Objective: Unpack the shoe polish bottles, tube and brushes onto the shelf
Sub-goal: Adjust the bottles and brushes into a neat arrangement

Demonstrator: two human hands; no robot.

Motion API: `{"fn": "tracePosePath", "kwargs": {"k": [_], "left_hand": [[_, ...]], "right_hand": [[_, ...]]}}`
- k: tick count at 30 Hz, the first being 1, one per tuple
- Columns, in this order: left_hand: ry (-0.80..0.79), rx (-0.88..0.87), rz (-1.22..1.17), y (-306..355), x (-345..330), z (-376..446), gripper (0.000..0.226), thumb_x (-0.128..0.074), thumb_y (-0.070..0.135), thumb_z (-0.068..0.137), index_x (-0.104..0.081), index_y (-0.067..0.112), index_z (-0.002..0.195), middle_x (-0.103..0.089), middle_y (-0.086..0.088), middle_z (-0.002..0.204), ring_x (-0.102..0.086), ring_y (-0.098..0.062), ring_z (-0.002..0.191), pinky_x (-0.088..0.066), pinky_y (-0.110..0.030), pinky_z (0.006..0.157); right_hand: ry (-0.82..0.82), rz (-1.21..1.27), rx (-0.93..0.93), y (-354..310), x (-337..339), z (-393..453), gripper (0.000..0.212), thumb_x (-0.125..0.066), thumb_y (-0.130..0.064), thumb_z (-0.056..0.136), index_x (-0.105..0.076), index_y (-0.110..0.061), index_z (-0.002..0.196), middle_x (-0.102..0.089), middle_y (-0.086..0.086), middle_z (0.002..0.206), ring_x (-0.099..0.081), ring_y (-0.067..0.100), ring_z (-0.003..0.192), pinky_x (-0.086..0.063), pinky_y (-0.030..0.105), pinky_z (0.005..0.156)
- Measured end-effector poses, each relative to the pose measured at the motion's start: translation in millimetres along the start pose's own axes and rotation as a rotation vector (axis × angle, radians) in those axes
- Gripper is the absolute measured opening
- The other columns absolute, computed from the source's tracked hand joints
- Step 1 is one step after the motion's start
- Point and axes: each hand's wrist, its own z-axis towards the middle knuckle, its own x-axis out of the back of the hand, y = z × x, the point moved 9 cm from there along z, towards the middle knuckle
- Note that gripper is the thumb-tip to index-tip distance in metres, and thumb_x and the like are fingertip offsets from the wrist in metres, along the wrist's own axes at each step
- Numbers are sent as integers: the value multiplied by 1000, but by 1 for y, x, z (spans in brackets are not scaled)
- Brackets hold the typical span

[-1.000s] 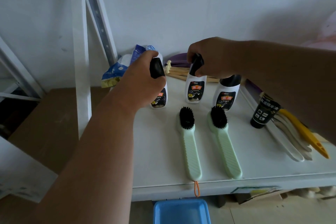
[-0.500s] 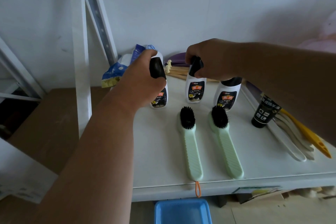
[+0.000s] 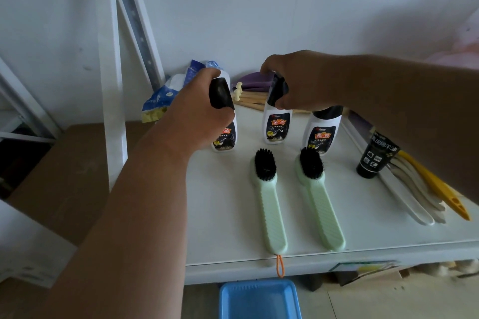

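From the head cam, the left hand [image 3: 199,116] is gripping the black cap of the left bottle [image 3: 225,134] and the right hand [image 3: 298,83] is pinching the middle bottle [image 3: 276,122], both standing on the shelf [image 3: 233,228]. Looks like the final placing step: the third bottle [image 3: 321,132], brushes [image 3: 269,202] and tube [image 3: 377,155] are already sitting near the right hand, so next both hands just need letting go cleanly without tipping anything.
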Motion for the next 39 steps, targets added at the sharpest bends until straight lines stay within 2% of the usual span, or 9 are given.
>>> {"fn": "tracePosePath", "kwargs": {"k": [8, 13, 19, 21, 24, 30, 34, 37, 39], "left_hand": [[5, -3, 16, 3, 1, -1, 67, -72, 19, 85, -53, 36, 147, -64, 12, 121, -52, 12, 82, -28, 12, 61], [2, -10, 17, 3, 1, -1, 63, -72, 20, 84, -55, 38, 143, -63, 14, 117, -54, 12, 83, -29, 11, 59], [7, -25, 9, 3, 2, -2, 61, -72, 18, 84, -57, 36, 140, -57, 24, 95, -40, 42, 75, -27, 12, 62], [6, -22, 10, 3, 2, -2, 63, -71, 18, 85, -55, 36, 143, -59, 18, 104, -46, 37, 78, -28, 12, 61], [-5, -7, -2, 2, 1, 0, 66, -71, 18, 86, -52, 36, 147, -63, 12, 117, -56, 11, 81, -30, 11, 58], [-31, 2, -34, -5, -1, 3, 71, -71, 18, 86, -48, 39, 151, -68, 9, 123, -62, 3, 89, -38, 5, 57], [-71, 10, -69, -12, -3, 5, 74, -72, 20, 85, -45, 41, 151, -68, 8, 128, -68, -7, 99, -42, -10, 63], [-57, 17, -13, -15, -2, 3, 73, -74, 24, 83, -47, 44, 148, -66, 13, 124, -64, -9, 102, -41, -6, 59], [-75, 34, 0, -19, -6, 0, 69, -75, 24, 80, -50, 44, 141, -67, 12, 121, -65, -14, 104, -40, -11, 62]], "right_hand": [[-6, 2, -15, 1, 1, -1, 72, -74, -33, 86, -41, -24, 149, -58, -1, 112, -54, 25, 96, -42, 33, 72], [-29, 9, -24, 3, -1, -2, 84, -81, -36, 80, -36, -25, 151, -62, 6, 122, -59, 29, 101, -52, 40, 79], [-40, 26, -51, 2, -2, -5, 93, -84, -36, 76, -31, -25, 151, -63, 7, 115, -62, 31, 99, -57, 45, 82], [-36, 29, -58, 2, -1, -6, 95, -85, -36, 73, -29, -20, 148, -66, 8, 108, -64, 32, 94, -58, 49, 79], [-13, 32, -53, 1, 2, -6, 102, -87, -36, 70, -23, -15, 147, -69, 11, 101, -67, 32, 86, -60, 52, 73], [-14, 81, -55, 5, 10, -15, 138, -90, -42, 70, 12, -24, 161, -71, 7, 108, -68, 27, 90, -59, 50, 80], [-37, 89, -44, 19, 18, -31, 142, -91, -47, 68, 15, -29, 160, -66, 1, 121, -66, 26, 103, -57, 49, 89], [-81, 84, -85, 38, 19, -44, 140, -92, -49, 66, 12, -36, 159, -63, -6, 129, -67, 23, 106, -55, 45, 94], [-107, 89, -126, 49, 15, -51, 136, -93, -47, 66, 7, -40, 158, -65, -7, 128, -68, 21, 99, -57, 45, 89]]}}
